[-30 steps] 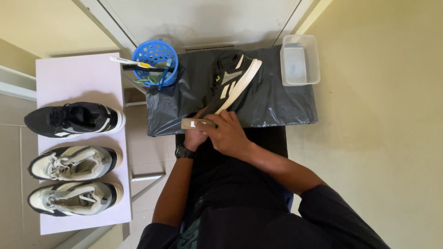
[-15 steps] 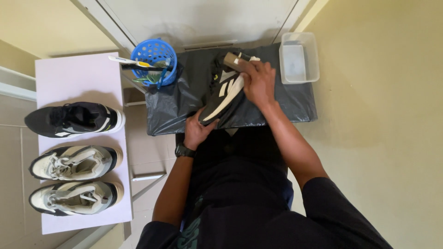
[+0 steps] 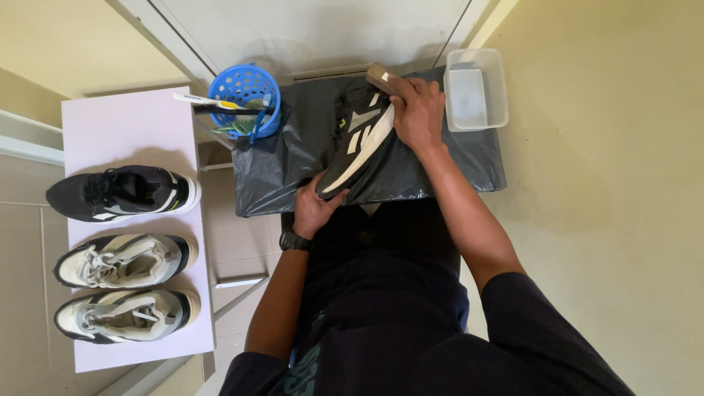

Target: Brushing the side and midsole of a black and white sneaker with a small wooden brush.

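My left hand (image 3: 317, 209) gripped the light, stiff-soled black sneaker (image 3: 357, 145) by its heel while my right hand (image 3: 416, 110) pressed a wooden brush (image 3: 381, 76) against its toe.

Blue basket (image 3: 244, 99) crowds left, clear tub (image 3: 475, 89) right, bare plastic sheet (image 3: 469, 158) between.

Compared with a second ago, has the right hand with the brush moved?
Yes. The right hand with the brush went from the near edge of the black sheet to the shoe's far end, by the clear tub.
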